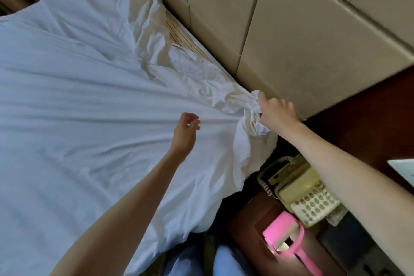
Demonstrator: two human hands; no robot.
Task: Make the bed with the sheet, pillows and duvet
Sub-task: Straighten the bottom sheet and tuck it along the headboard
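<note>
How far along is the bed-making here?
Early. Done: the white cotton sheet is spread over most of the mattress. In hand: the right hand grips the sheet's bunched corner by the beige padded headboard; the left hand hovers loosely curled, holding nothing. Left: the striped mattress edge is still bare along the headboard, so tucking remains; no pillows or duvet in view.

White sheet [89,96]; striped tan mattress [179,31]; beige headboard [291,29]; cream telephone [307,195]; pink object [284,237].
</note>
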